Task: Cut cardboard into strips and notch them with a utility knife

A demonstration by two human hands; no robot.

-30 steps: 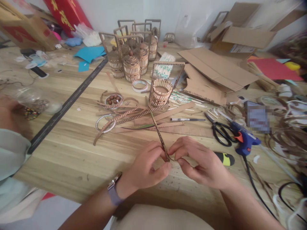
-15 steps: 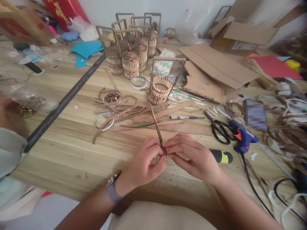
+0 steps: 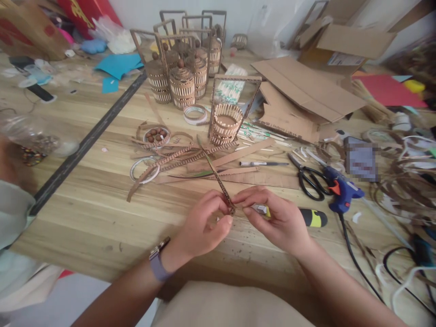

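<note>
My left hand (image 3: 208, 223) pinches the near end of a narrow corrugated cardboard strip (image 3: 218, 175), which is curled into a small roll at the fingertips. The strip's long free end slants away to the upper left. My right hand (image 3: 274, 217) is just to the right, its index fingertip at the strip's edge and its thumb a little apart. Under the right hand lies a utility knife (image 3: 313, 218) with a black and yellow handle. Beyond the hands stands a small handled basket (image 3: 226, 125) of cardboard and short sticks.
Scissors (image 3: 309, 179) and a blue glue gun (image 3: 345, 188) lie at the right. Several lidded baskets (image 3: 182, 86) stand at the back. Cardboard strips (image 3: 177, 156), a pen (image 3: 264, 163) and a tape roll (image 3: 145, 170) lie ahead. Another person's arm (image 3: 13, 200) is at the left.
The right thumb has moved off the strip, so a gap shows between the two hands. The strip's far end has swung left, away from the handled basket.
</note>
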